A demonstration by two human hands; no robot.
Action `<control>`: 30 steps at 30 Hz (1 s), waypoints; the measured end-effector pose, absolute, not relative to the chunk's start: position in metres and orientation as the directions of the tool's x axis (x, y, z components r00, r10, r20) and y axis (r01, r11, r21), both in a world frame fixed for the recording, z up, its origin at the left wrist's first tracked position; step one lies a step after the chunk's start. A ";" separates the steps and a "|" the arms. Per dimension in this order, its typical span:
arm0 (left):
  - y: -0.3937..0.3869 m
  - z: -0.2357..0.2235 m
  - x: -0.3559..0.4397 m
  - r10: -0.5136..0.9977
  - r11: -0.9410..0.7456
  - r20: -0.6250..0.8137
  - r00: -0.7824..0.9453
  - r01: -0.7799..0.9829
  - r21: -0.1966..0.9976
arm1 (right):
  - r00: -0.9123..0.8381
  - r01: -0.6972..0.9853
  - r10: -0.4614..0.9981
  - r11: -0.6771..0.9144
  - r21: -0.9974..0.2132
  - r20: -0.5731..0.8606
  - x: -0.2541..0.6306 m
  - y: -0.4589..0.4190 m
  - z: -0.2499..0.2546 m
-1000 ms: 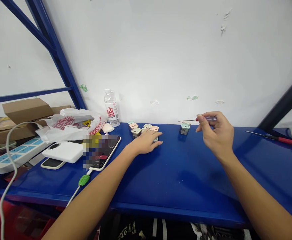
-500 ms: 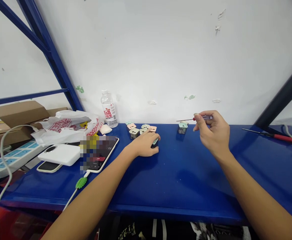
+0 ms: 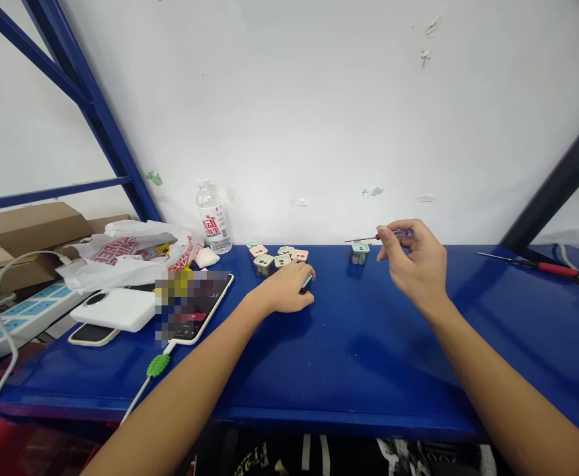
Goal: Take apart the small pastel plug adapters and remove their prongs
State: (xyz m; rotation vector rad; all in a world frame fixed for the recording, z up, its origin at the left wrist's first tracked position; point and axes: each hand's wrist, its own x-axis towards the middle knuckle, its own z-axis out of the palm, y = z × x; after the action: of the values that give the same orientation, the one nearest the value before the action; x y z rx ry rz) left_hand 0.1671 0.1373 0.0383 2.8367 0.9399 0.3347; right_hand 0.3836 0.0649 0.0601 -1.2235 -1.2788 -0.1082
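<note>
Left hand (image 3: 284, 289) rests on the blue steel shelf (image 3: 418, 357) with its fingers curled, pinching a small dark block (image 3: 306, 283) at the fingertips. Only a pale green edge of that block shows; the fingers hide the rest. Change noted: a second ago this hand lay flatter and more spread, whereas it is now drawn together around the block. The block sits just in front of a cluster of small square blocks (image 3: 274, 259) with pink, pale green and cream tops, and the hand is close beside that cluster.

Right hand (image 3: 411, 264) is raised above the shelf, thumb and forefinger pressed together on the clear handle of a small screwdriver (image 3: 377, 237), other fingers loosely bent. The thin shaft points left, above a lone block with a pale green top (image 3: 359, 250), near it but not touching. A red-handled screwdriver (image 3: 560, 267) lies well to the right on the shelf.

Further left on the shelf stand a water bottle (image 3: 210, 218), a white power bank (image 3: 114, 309) and a phone with a blurred screen (image 3: 195, 307). A plastic bag (image 3: 131, 254) and a cardboard box (image 3: 32, 228) lie beyond them.
</note>
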 end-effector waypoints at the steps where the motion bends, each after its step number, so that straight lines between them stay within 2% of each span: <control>1: 0.137 0.038 0.167 0.604 -0.794 0.159 0.781 0.573 0.203 | 0.372 0.658 0.538 0.422 -0.623 0.757 0.384 0.065 0.060; 5: 0.138 0.038 0.166 0.615 -0.780 0.140 0.776 0.573 0.253 | 0.366 0.659 0.545 0.421 -0.624 0.754 0.384 0.065 0.059; 10: 0.137 0.037 0.164 0.596 -0.766 0.133 0.792 0.511 0.391 | 0.357 0.664 0.546 0.422 -0.616 0.758 0.384 0.066 0.058; 16: 0.134 0.044 0.159 0.585 -0.770 0.161 0.795 0.483 0.417 | 0.362 0.701 0.562 0.363 -0.614 0.744 0.383 0.064 0.059; 19: 0.135 0.051 0.153 0.584 -0.761 0.095 0.806 0.503 0.410 | 0.229 0.780 0.585 0.367 -0.506 0.778 0.384 0.064 0.062; 22: 0.138 0.057 0.147 0.590 -0.741 0.045 0.806 0.520 0.424 | -0.008 0.803 0.601 0.480 -0.353 0.799 0.385 0.068 0.059; 24: 0.140 0.058 0.145 0.599 -0.726 0.026 0.800 0.529 0.440 | -0.201 0.772 0.680 0.553 -0.314 0.705 0.383 0.071 0.052; 26: 0.141 0.058 0.145 0.599 -0.720 0.021 0.801 0.526 0.454 | -0.349 0.780 0.791 0.542 -0.313 0.502 0.376 0.073 0.041; 28: 0.141 0.058 0.146 0.591 -0.722 0.029 0.806 0.512 0.466 | -0.388 0.825 0.861 0.484 -0.294 0.328 0.364 0.074 0.029; 30: 0.141 0.057 0.148 0.580 -0.724 0.039 0.814 0.493 0.482 | -0.354 0.866 0.909 0.407 -0.291 0.220 0.352 0.076 0.017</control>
State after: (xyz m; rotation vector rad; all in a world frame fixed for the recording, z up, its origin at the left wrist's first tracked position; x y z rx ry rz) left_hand 0.1476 0.1412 0.0574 2.5392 0.7987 0.2576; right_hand 0.3525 0.0755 0.0173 -1.5325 -2.3242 0.1759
